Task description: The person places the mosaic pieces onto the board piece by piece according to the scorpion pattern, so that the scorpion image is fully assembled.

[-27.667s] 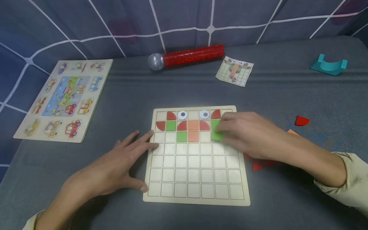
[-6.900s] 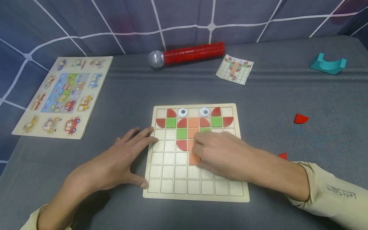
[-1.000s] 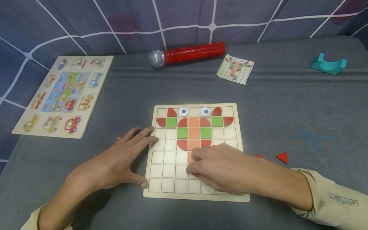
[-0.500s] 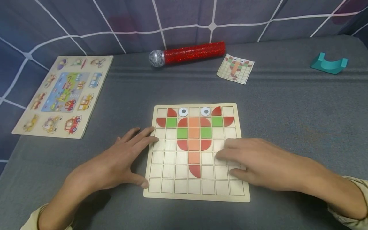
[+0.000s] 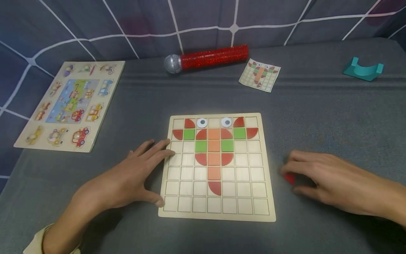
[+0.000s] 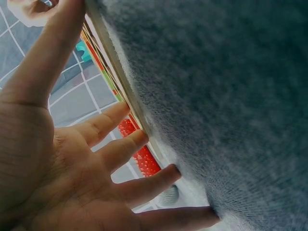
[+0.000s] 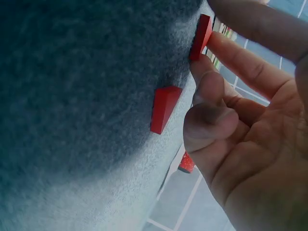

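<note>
The square wooden grid board lies in front of me with red quarter-round, green and orange tiles and two round eyes laid in it. Its left edge is steadied by my left hand, fingers spread, fingertips and thumb at the rim. To the right of the board my right hand is low over the cloth, index fingertip at a red triangular piece; the thumb stands apart from it. In the right wrist view this red piece is at the fingertips, and a second red piece lies beneath the hand.
A small printed pattern card lies behind the board, next to a red glitter microphone. At the left is a vehicle picture puzzle. A teal curved stand sits at the back right.
More green, orange and red tiles have come onto the board. My right hand let go of a red quarter-round in the sixth row and moved right to the red pieces. The left hand stayed.
</note>
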The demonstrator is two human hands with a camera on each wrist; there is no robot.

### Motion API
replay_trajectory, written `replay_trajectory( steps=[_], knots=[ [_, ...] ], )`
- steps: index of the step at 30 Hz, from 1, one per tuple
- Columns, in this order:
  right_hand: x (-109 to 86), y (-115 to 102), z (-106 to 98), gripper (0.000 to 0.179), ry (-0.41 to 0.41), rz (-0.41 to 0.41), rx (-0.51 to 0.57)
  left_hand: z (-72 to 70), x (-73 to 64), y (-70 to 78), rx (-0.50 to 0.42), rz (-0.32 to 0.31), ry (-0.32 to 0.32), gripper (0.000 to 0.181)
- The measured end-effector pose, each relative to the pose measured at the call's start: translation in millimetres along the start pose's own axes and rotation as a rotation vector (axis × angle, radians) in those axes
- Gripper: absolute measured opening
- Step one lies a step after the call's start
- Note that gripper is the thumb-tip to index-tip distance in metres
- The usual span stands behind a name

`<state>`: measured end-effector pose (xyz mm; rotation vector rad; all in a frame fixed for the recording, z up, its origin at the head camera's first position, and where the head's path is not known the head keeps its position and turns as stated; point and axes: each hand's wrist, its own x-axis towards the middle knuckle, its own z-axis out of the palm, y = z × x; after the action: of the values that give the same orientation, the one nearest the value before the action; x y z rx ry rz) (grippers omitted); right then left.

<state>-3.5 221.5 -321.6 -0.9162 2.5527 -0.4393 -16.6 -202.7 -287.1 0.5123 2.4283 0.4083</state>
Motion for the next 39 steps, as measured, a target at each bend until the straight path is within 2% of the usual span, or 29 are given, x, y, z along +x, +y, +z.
replay_trajectory(
  steps=[7, 17, 21, 27, 30, 34, 39],
  knots=[
    [-0.9, -1.3, 0.3, 0.041, 0.055, -0.042, 0.002, 0.1, 0.0, -0.2, 0.016, 0.002, 0.001, 0.111],
    [-0.9, -1.1, 1.0, 0.04, 0.041, 0.0, -0.012, 0.8, 1.8, 0.8, 0.017, -0.025, -0.014, 0.113],
    [-0.9, -5.4, -0.3, 0.042, 0.065, 0.007, 0.001, 0.3, 2.8, 1.6, 0.018, -0.043, -0.022, 0.115],
    [3.1, -23.8, -3.5, 0.046, 0.235, -0.132, 0.046, 0.1, 2.4, 1.9, 0.012, -0.043, -0.018, 0.114],
    [8.0, -32.4, -3.6, 0.043, 0.282, -0.206, 0.074, 0.6, 2.0, 1.9, 0.016, -0.036, -0.01, 0.113],
    [15.3, -41.8, -2.4, 0.041, 0.273, -0.254, 0.099, 1.2, 2.2, 1.5, 0.023, -0.028, -0.002, 0.114],
    [24.4, -51.6, -1.4, 0.038, 0.218, -0.252, 0.121, 1.3, 2.6, 1.3, 0.023, -0.025, 0.0, 0.114]
  ],
)
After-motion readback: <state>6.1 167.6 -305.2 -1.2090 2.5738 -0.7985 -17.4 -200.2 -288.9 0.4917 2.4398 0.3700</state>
